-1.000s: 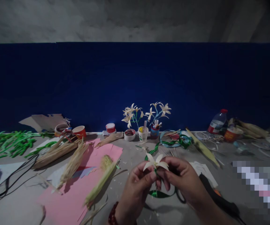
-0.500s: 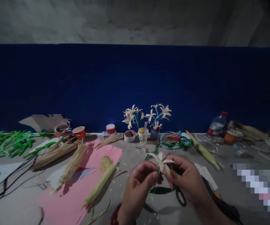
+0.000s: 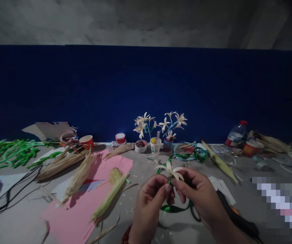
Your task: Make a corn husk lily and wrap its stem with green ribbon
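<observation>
My left hand and my right hand meet at the base of a white, husk-petalled flower. Thumb and fingers of each hand are pinched together just under its petals. Green ribbon hangs in a loop below my fingers and also runs back behind the hands. At the flower's base a bit of green shows between my fingertips; most of the stem is hidden. Black-handled scissors lie by my right wrist, partly covered by it. Similar white flowers stand in cups at the back.
Pink paper lies to the left beneath a green corn husk and dried husks. Green fuzzy stems are heaped at far left. A plastic bottle and a red cup stand at back right, before the blue partition.
The flower has tipped and shifted slightly left between my fingers, so the green at its base shows more. Both hands stay close together, and the ribbon loop sits slightly lower.
</observation>
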Demonstrator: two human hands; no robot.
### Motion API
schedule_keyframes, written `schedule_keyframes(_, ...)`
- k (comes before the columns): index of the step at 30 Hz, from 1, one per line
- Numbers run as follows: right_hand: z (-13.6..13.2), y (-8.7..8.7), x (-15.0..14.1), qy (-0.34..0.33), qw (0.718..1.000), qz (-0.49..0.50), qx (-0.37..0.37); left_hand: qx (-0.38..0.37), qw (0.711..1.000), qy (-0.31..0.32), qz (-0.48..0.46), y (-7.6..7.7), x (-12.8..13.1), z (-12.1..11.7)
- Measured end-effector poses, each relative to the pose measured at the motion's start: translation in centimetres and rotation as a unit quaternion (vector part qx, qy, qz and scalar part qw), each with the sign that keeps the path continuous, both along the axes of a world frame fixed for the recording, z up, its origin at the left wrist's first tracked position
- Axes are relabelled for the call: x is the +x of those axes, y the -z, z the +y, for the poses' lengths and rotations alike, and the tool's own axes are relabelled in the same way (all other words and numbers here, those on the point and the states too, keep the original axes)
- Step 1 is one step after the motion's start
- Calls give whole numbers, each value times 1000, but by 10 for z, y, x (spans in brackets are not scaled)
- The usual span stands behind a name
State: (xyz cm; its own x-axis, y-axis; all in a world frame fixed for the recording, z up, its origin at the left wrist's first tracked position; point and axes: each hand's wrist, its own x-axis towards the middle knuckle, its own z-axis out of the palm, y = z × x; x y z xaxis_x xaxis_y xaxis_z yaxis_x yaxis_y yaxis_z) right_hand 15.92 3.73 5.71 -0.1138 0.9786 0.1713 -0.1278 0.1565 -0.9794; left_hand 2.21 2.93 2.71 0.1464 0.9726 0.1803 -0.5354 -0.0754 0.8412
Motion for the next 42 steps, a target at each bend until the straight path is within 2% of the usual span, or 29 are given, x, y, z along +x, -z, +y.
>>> schedule_keyframes(6,-3,-10,0,-49,999,15,-11,-23,995,60,-70,-5,0,2)
schedule_keyframes(12,-4,-5,1,-26,999,24,-4,-34,987,124,-97,-6,1,4)
schedule_keyframes(14,-4,-4,1,-16,1000,13,6,-15,992,99,-74,-5,1,3)
schedule_keyframes(18,-5,-2,2,7,999,-28,32,20,999,-26,-13,-2,-2,1)
schedule_keyframes(20,-4,-2,1,5,997,-57,46,19,998,-52,-18,-2,-3,2)
schedule_keyframes(25,-3,-3,1,18,992,-119,48,-44,996,-19,-69,-5,-2,3)
schedule_keyframes(30,-3,-3,1,11,994,-105,32,-86,990,23,-114,-5,1,5)
schedule_keyframes(36,0,0,1,6,997,-71,4,-96,987,44,-122,-2,1,6)
schedule_keyframes(42,1,2,-1,-1,997,-75,11,-82,985,81,-132,-4,-2,7)
